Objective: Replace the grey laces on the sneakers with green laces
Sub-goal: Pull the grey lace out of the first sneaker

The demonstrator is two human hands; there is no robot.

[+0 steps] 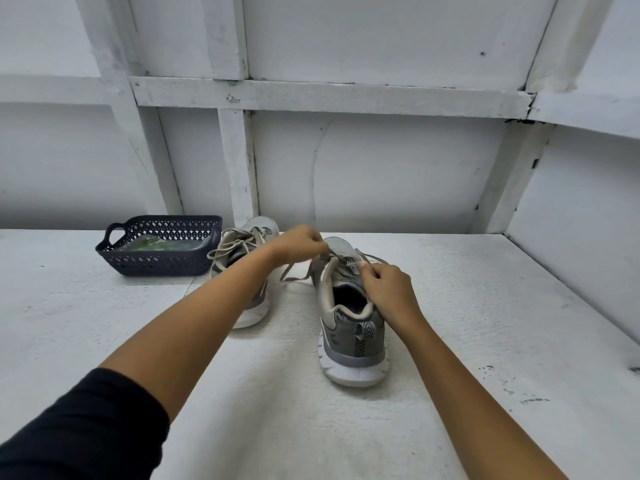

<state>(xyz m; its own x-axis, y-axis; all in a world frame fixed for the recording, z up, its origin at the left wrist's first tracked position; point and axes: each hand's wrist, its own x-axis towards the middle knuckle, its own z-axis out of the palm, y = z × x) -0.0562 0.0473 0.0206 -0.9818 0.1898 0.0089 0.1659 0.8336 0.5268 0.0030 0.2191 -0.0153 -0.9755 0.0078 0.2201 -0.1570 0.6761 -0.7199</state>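
Observation:
Two grey sneakers stand on the white table, heels toward me. Over the right sneaker (353,327) both hands work at its grey lace (298,273), which trails loose to the left of the shoe. My left hand (301,242) pinches the lace above the tongue. My right hand (388,289) grips the shoe's collar at its right side, thumb up near the eyelets. The left sneaker (242,251) stands behind my left forearm, its grey lace hanging in loose loops. The green laces (152,244) lie in a clear packet inside the basket.
A dark blue plastic basket (159,261) with handles sits at the back left of the table (277,393). A white panelled wall closes the back, and a side wall runs along the right edge.

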